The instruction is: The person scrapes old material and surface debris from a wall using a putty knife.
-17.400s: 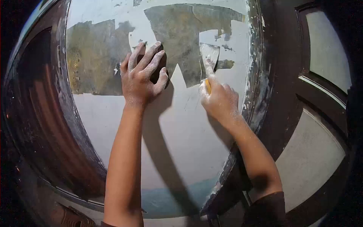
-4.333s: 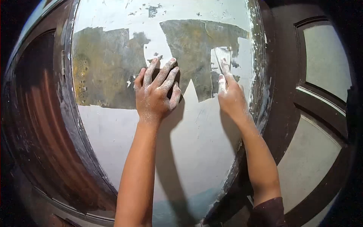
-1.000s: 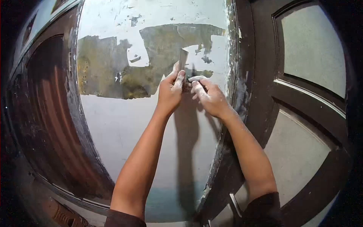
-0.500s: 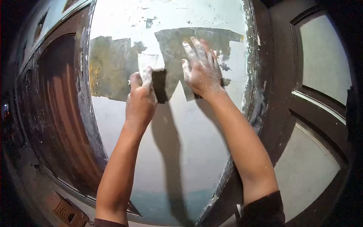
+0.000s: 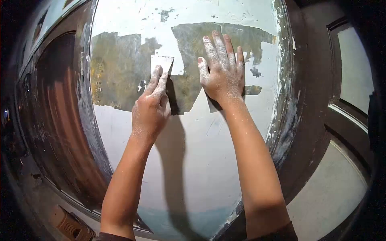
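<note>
My left hand (image 5: 150, 105) is closed round a small scraper, with two fingers stretched along its back. The scraper's pale, flared blade (image 5: 162, 62) points upward at the wall (image 5: 201, 160), beside a white strip inside a bare grey-brown patch (image 5: 120, 76). Most of the handle is hidden in my palm. To the right, my right hand (image 5: 225, 76) lies open against the same patch, fingers spread and pointing up, holding nothing. White dust coats the fingers of both hands.
On the left stands a dark brown wooden door (image 5: 58, 108). A brown panelled door (image 5: 311, 120) with pale panels is on the right. Chipped paint runs down the wall's right edge (image 5: 280, 76). A brown slotted object (image 5: 72, 227) sits at lower left.
The view has shifted slightly, moving the wall right and up in frame. My left fingers now lie straighter along the scraper, which is less tilted. My right hand has flattened and turned more upright.
</note>
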A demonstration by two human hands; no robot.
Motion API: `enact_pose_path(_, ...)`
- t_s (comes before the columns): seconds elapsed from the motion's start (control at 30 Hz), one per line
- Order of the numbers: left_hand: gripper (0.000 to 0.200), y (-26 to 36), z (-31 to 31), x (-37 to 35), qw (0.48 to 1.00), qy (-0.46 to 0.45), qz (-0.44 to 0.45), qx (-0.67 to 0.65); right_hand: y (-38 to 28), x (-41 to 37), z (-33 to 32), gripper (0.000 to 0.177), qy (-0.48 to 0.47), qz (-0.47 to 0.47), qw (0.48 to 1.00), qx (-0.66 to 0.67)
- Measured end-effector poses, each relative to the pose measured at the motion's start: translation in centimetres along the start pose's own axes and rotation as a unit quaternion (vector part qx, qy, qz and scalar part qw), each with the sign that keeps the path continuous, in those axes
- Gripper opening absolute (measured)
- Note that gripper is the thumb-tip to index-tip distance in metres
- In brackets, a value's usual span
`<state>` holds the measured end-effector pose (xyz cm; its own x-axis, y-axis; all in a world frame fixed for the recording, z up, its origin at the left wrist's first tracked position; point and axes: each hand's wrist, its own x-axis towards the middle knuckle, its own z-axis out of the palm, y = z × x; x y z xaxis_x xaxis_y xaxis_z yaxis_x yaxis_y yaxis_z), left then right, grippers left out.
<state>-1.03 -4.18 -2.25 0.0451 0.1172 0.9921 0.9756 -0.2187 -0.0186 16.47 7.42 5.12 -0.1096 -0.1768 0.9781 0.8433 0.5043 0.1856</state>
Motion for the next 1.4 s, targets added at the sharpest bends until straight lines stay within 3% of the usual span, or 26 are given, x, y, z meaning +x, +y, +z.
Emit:
enact_pose_path(0.13, 0.071, 0.7, 0.2, -2.0, 0.996, -0.033, -0.015, 0.085, 0.0, -0.2, -0.5, 0.058, -0.01, 0.003, 1.0, 0.001)
enact_pose_path(0.4, 0.063, 0.2, 0.3, 2.3, 0.999, -0.005, -0.016, 0.036, -0.1, -0.4, -0.4, 0.057, -0.015, 0.009, 1.0, -0.01)
enact_pose_path(0.77, 0.064, 0.8, -0.6, 1.8, 0.995, -0.016, -0.078, 0.054, 0.0, -0.8, -0.9, 0.058, -0.028, 0.011, 1.0, 0.001)
enact_pose_path(0.93, 0.063, -0.7, -0.1, -0.1, 0.996, 0.052, -0.011, 0.071, 0.0, -1.1, -0.9, 0.058, -0.019, 0.011, 1.0, -0.005)
enact_pose_path(1.0, 0.065, -0.2, -0.7, -2.0, 0.997, -0.002, -0.073, 0.027, 0.0, -1.0, -0.9, 0.057, -0.006, 0.008, 1.0, 0.002)
enact_pose_path(1.2, 0.076, -0.7, -0.6, -6.0, 0.996, -0.004, -0.084, -0.036, -0.1, -1.0, -0.9, 0.056, 0.002, 0.01, 1.0, 0.014)
enact_pose_path(1.4, 0.077, -0.2, -0.6, -4.6, 0.994, -0.022, -0.079, 0.065, 0.1, -0.8, -0.9, 0.058, -0.013, 0.002, 1.0, -0.009)
